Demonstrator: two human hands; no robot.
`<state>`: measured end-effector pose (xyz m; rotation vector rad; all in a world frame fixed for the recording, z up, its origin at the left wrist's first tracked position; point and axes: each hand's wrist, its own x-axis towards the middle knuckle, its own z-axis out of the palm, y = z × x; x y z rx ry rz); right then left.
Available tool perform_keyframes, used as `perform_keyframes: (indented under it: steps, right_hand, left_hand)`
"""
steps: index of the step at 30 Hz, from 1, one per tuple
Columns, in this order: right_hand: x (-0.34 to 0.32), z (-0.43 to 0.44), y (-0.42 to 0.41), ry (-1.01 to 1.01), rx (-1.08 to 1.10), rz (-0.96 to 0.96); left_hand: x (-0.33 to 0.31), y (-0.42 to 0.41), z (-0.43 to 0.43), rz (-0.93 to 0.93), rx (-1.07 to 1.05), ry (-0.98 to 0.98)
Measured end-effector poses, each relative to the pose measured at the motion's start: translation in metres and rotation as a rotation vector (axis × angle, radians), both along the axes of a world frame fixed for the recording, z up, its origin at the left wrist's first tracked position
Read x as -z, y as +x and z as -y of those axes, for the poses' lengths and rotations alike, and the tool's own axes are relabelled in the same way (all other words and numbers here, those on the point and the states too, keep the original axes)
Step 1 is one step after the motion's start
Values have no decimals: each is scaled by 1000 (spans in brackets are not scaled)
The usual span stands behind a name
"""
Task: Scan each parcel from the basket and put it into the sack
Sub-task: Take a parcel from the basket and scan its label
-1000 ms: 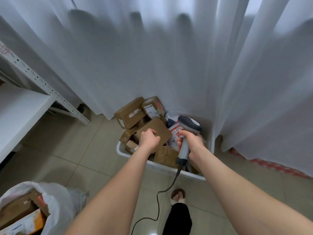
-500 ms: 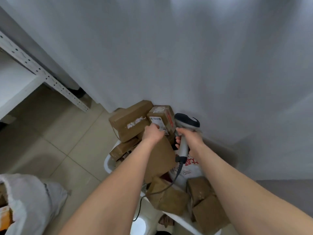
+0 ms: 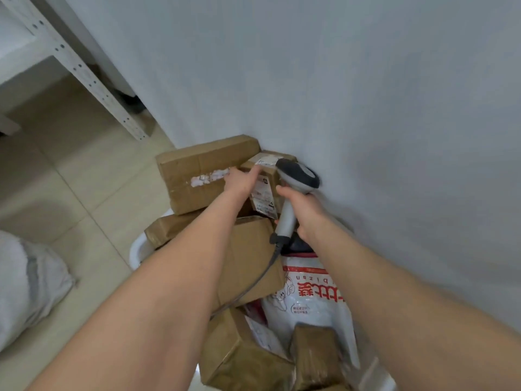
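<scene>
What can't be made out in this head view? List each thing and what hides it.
All head view.
Parcel label: print too small, blurred.
Left hand: grip on that parcel unclear, motion blur.
Sack: mouth cut off by left edge.
Basket: mostly under parcels.

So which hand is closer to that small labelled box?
Left. The left hand touches the small labelled box on its left side; the right hand sits just right of it, gripping the barcode scanner.
</scene>
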<state>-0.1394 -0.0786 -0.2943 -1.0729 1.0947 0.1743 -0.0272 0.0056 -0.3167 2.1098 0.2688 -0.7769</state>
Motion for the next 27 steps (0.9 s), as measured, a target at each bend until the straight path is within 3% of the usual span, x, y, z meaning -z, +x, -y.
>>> perform_keyframes:
  steps: [4,11,19,27]
  right_hand:
    - [12,6,2,28,-9,35]
    - [-12,11,-14,31,50,55]
    - [-112,-10,-39,76,199,147]
    - [-217,-40,-58,-3,158,154]
  left_hand:
    - [10,4,3,-85,-79,-143]
    - [-9,-6,-8,-105,-113,-214]
    - [-122,-34,-34,-227,-278,-274]
    - [-246,-40,-73,-274,-319,-303]
